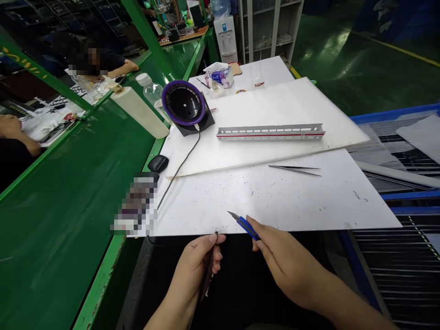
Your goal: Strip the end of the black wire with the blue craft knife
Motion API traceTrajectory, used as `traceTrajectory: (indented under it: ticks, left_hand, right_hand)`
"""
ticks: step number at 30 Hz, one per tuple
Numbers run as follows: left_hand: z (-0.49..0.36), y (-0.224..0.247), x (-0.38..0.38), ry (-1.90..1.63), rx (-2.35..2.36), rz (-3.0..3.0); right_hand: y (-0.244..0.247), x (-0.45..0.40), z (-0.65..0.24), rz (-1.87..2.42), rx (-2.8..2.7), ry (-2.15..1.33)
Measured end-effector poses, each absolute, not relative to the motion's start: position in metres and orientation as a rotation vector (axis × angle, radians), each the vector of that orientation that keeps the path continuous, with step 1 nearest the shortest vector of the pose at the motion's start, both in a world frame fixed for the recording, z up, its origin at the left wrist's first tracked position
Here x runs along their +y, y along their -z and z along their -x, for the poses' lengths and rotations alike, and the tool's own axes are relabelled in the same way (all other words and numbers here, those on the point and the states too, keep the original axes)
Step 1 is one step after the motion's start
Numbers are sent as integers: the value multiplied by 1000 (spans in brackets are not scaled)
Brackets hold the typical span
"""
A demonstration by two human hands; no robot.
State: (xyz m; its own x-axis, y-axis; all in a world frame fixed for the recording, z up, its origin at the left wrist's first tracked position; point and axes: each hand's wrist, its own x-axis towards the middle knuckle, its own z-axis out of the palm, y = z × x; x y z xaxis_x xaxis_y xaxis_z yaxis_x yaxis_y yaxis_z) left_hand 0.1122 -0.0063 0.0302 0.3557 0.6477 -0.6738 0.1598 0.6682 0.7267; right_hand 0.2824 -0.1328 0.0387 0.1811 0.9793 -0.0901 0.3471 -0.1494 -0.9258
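In my right hand is a blue craft knife, its pointed blade aimed up and left over the table's front edge. My left hand is closed around a dark narrow strip, which runs down along the palm toward my lap; its tip pokes out by the thumb. Much of the strip is hidden by my fingers and wrist. A pair of tweezers lies on the white tabletop ahead of my right hand. Beyond it, a grey slotted channel piece with a red line rests on a white foam sheet.
A round black device with a purple rim stands at the left, its cable crossing the table. Near it are a plastic bottle, a white roll and a black mouse. Blue-edged racks hold dark strips at right. Other people sit left.
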Motion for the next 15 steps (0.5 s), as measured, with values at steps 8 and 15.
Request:
traceTrajectory:
  ticks: [8, 15]
  left_hand:
    - [-109, -18, -6, -312, 1188, -661]
    - [-111, -12, -1, -298, 1166, -684]
  right_hand:
    - [-46, -119, -285, 1933, -1762, -749]
    - [-44, -113, -282, 2027, -1918, -641]
